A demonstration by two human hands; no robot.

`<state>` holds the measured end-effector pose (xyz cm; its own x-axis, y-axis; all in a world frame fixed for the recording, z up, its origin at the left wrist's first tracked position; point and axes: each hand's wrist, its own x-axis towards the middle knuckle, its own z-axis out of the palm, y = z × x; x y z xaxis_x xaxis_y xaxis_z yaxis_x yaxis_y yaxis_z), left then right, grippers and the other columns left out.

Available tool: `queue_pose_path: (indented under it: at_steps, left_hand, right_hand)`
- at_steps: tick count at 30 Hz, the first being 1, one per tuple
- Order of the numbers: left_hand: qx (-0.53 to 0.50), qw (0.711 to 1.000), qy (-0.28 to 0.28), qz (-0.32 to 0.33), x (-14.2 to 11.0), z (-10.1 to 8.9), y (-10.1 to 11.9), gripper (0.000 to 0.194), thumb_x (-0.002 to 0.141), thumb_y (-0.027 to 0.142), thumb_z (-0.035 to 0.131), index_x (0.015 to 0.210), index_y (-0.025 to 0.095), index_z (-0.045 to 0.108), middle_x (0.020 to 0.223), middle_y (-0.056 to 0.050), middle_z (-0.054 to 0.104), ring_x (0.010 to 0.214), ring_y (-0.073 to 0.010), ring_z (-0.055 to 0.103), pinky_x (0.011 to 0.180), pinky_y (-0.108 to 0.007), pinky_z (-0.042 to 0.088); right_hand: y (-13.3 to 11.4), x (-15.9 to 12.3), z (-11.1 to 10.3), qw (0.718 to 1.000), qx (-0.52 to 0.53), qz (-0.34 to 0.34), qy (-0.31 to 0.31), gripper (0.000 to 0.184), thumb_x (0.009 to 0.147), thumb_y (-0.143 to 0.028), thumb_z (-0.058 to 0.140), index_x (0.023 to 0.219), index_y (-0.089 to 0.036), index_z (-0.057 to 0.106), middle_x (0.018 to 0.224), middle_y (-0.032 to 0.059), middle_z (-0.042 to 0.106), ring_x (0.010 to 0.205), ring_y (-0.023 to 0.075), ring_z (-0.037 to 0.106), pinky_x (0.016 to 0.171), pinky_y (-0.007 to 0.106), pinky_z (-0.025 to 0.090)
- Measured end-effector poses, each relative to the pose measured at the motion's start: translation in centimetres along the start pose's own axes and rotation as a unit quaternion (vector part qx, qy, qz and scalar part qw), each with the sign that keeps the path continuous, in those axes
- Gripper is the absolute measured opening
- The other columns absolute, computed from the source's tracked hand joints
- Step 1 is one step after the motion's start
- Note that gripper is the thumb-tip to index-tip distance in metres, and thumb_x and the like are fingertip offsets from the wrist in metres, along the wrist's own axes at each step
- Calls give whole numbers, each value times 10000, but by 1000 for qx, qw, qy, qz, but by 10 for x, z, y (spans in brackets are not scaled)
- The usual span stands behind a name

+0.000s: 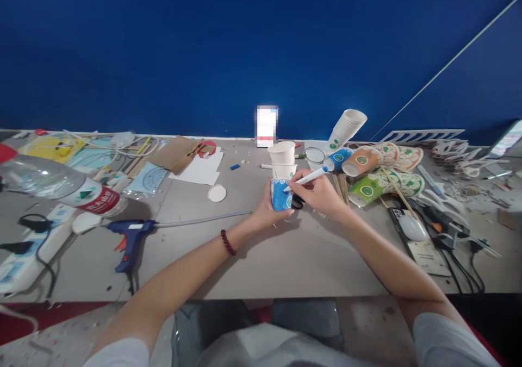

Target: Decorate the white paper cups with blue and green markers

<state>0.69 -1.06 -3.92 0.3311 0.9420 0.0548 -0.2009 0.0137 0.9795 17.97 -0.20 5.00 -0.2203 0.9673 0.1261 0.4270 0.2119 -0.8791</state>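
My left hand [267,209] is wrapped round a paper cup [280,197] coloured blue with a pattern and a round green logo. A white marker [309,178] with a blue end sits in the fingers of my right hand [320,193], its tip at the cup's side. Just behind the blue cup stand white paper cups [282,152], partly hidden by it. Black scissor handles [298,202] show between my hands. Farther right lie coloured paper cups in blue [339,159], orange [361,161] and green [364,188].
A blue glue gun [134,239] with a long glue stick, a water bottle [73,187] and a power strip [30,253] occupy the left. Cardboard [175,154] lies behind them. A leaning stack of white cups [346,129] stands at the back; a phone [266,125] rests against the wall.
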Motion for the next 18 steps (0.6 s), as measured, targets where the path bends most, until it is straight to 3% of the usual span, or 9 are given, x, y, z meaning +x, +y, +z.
queue_pose_path:
  at_steps: [5, 9, 14, 18]
  left_hand:
    - [15, 1000, 20, -19, -2, 1, 1, 1001, 594, 258, 922, 1419, 287, 356, 1352, -106, 605, 1256, -324, 605, 988, -486, 532]
    - [22, 1000, 19, -5, -2, 0, -2, 1023, 592, 274, 926, 1431, 289, 340, 1413, -129, 570, 1326, -350, 565, 1041, -507, 502]
    - [53, 998, 30, -3, -1, -2, -7, 1066, 586, 295, 920, 1464, 290, 317, 1402, -133, 553, 1305, -357, 560, 1060, -536, 479]
    - [69, 998, 14, 0, -2, -2, -6, 1088, 605, 303, 897, 1506, 285, 286, 1421, -140, 541, 1315, -352, 547, 1090, -537, 455]
  right_hand:
    - [2, 0, 5, 1000, -12, -4, 27, 212, 851, -417, 659, 817, -208, 641, 749, 45, 737, 706, 211, 702, 684, 326, 544]
    - [1, -2, 5, 998, -55, -20, -6, 183, 864, -373, 643, 791, -206, 656, 754, 37, 737, 693, 191, 678, 679, 313, 527]
    - [0, -1, 2, 999, -28, -19, 18, 198, 874, -388, 631, 803, -204, 639, 739, 39, 726, 683, 192, 672, 658, 307, 522]
    - [1, 0, 1, 998, -53, -19, -7, 200, 854, -388, 644, 760, -212, 622, 683, 22, 696, 627, 182, 635, 616, 303, 486]
